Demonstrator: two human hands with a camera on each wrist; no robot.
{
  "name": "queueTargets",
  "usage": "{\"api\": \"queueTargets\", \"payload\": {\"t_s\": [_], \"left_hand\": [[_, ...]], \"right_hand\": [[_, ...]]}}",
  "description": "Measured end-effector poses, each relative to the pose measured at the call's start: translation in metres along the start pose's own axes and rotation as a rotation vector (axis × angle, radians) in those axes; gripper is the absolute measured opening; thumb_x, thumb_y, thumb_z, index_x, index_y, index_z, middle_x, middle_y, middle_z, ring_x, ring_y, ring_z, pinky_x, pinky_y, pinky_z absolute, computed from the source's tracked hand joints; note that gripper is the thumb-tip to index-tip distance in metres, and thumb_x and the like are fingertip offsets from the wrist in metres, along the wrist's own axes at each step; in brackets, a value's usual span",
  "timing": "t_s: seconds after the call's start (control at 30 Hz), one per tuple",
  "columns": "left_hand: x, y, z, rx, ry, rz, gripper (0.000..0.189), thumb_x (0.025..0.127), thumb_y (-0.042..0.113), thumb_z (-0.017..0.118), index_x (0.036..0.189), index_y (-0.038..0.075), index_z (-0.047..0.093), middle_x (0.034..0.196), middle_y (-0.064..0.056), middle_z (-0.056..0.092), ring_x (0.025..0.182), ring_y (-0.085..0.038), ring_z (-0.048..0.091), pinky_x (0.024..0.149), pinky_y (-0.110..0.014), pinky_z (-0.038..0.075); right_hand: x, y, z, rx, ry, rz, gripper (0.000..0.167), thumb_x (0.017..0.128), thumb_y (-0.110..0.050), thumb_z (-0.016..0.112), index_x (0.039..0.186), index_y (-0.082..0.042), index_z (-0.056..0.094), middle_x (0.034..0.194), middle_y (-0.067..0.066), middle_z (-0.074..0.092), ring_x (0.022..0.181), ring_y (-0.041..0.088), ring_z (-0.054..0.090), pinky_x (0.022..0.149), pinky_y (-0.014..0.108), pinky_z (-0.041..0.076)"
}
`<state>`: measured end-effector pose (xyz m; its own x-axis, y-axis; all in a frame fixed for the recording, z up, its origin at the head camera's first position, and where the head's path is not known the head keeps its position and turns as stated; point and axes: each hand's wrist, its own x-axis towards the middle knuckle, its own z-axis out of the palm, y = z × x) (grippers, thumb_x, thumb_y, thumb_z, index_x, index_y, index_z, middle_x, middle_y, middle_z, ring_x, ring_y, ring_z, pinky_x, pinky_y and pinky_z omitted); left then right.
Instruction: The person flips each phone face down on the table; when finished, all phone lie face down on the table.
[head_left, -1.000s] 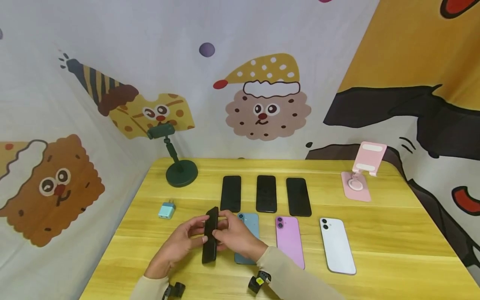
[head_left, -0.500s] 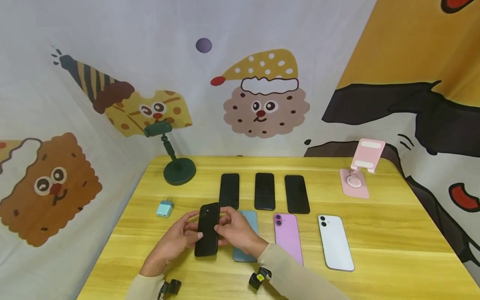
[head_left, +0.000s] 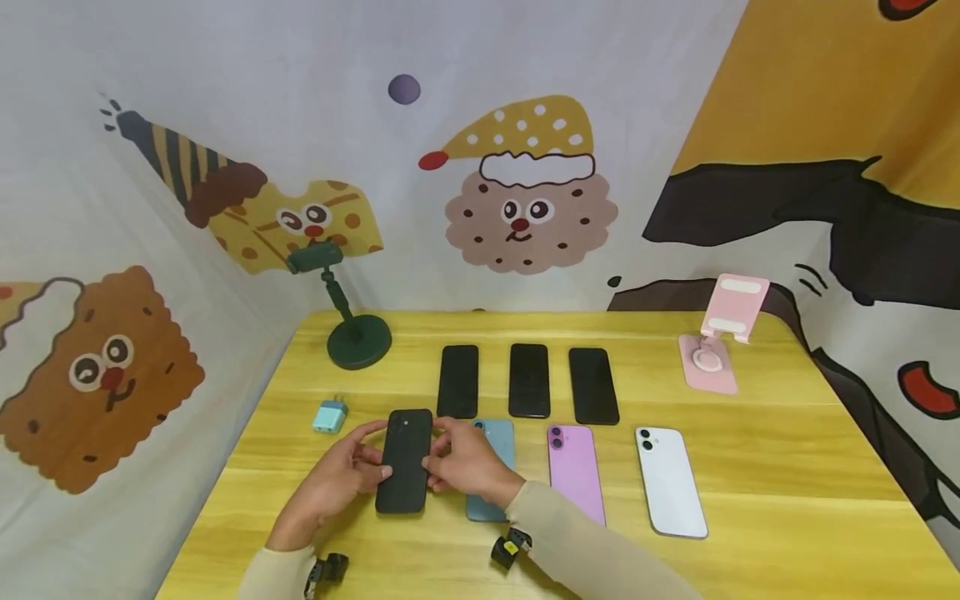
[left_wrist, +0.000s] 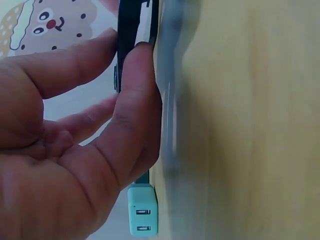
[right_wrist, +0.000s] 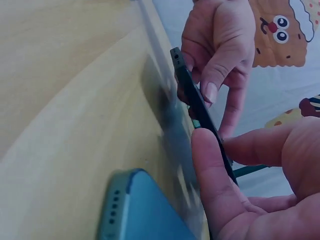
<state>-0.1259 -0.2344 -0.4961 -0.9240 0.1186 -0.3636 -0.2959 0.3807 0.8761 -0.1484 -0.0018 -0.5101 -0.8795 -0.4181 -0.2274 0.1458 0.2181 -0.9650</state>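
A black smartphone [head_left: 405, 462] has its back and camera lenses turned up, and both hands hold it by its long sides. My left hand [head_left: 337, 475] pinches the left side between thumb and fingers. On the opposite side, my right hand [head_left: 465, 462] grips the edge the same way. In the right wrist view the phone [right_wrist: 200, 102] is edge-on, low over the table. Partly under the right hand lies a blue phone [head_left: 495, 504], with a pink phone [head_left: 576, 475] and a white phone [head_left: 671, 483] further right, all backs up.
Behind the hands lie three dark phones, screens up: left phone [head_left: 458, 381], middle phone [head_left: 529, 381] and right phone [head_left: 593, 386]. A mint charger [head_left: 330, 417] and green stand [head_left: 358, 340] are at left; a pink phone stand [head_left: 708, 367] is back right.
The black phone was tilted on its long edge; it has turned flatter so its back faces up. Both hands have moved slightly left with it.
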Motion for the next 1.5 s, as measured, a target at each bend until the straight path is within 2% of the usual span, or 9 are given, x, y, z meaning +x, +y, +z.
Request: {"api": "queueTargets", "payload": {"t_s": [0.17,0.27,0.57,0.8,1.03,1.27,1.5], "left_hand": [[0.001,-0.002,-0.001,0.022,-0.005,-0.017,0.076,0.093,-0.001,0.075,0.16,0.009,0.042,0.11,-0.019,0.058,0.087,-0.026,0.063,0.073,-0.038,0.06],[0.001,-0.001,0.0,0.053,0.015,-0.015,0.075,0.092,-0.001,0.075,0.16,0.007,0.044,0.107,-0.017,0.059,0.085,-0.025,0.063,0.071,-0.037,0.059],[-0.005,0.003,0.002,0.136,0.068,-0.041,0.069,0.091,-0.003,0.075,0.156,0.004,0.051,0.101,-0.012,0.06,0.083,-0.022,0.06,0.07,-0.034,0.057],[-0.005,-0.002,0.0,0.187,0.079,-0.052,0.063,0.091,0.0,0.077,0.151,0.002,0.057,0.104,-0.01,0.064,0.086,-0.02,0.061,0.071,-0.032,0.057],[-0.001,0.0,0.0,0.209,0.077,-0.035,0.056,0.094,0.004,0.077,0.147,-0.003,0.059,0.107,-0.011,0.065,0.089,-0.019,0.062,0.074,-0.031,0.056],[0.001,0.002,-0.001,0.239,0.085,-0.05,0.054,0.096,0.011,0.077,0.145,-0.003,0.061,0.107,-0.01,0.068,0.089,-0.019,0.064,0.075,-0.033,0.057],[0.003,0.014,0.007,0.403,0.112,-0.033,0.049,0.104,0.028,0.068,0.142,-0.002,0.063,0.105,-0.007,0.07,0.086,-0.019,0.06,0.071,-0.031,0.049]], "right_hand": [[0.002,0.0,0.003,-0.077,-0.015,-0.038,0.073,0.093,0.001,0.075,0.159,0.001,0.044,0.088,0.006,0.071,0.065,0.022,0.074,0.059,0.032,0.063],[0.003,0.0,0.004,-0.12,-0.006,-0.057,0.074,0.092,0.001,0.076,0.158,0.001,0.044,0.086,0.005,0.07,0.064,0.022,0.073,0.059,0.03,0.062],[0.0,-0.001,0.011,-0.147,-0.019,-0.022,0.074,0.092,-0.006,0.08,0.157,0.0,0.046,0.09,0.004,0.067,0.064,0.021,0.075,0.059,0.03,0.061],[-0.003,-0.005,0.01,-0.108,-0.057,0.027,0.067,0.093,-0.009,0.079,0.153,0.002,0.051,0.088,0.005,0.069,0.065,0.023,0.076,0.059,0.032,0.063],[-0.003,-0.006,0.007,-0.086,-0.055,0.041,0.074,0.094,-0.011,0.079,0.157,0.007,0.043,0.084,0.008,0.075,0.068,0.029,0.077,0.062,0.036,0.064],[0.0,-0.005,0.003,-0.077,-0.086,0.047,0.077,0.096,-0.017,0.078,0.159,0.005,0.04,0.089,0.009,0.075,0.072,0.027,0.078,0.065,0.035,0.065],[-0.003,-0.006,-0.01,-0.133,-0.124,0.008,0.077,0.097,-0.025,0.077,0.159,0.005,0.042,0.089,0.002,0.075,0.077,0.022,0.077,0.068,0.029,0.062]]}}
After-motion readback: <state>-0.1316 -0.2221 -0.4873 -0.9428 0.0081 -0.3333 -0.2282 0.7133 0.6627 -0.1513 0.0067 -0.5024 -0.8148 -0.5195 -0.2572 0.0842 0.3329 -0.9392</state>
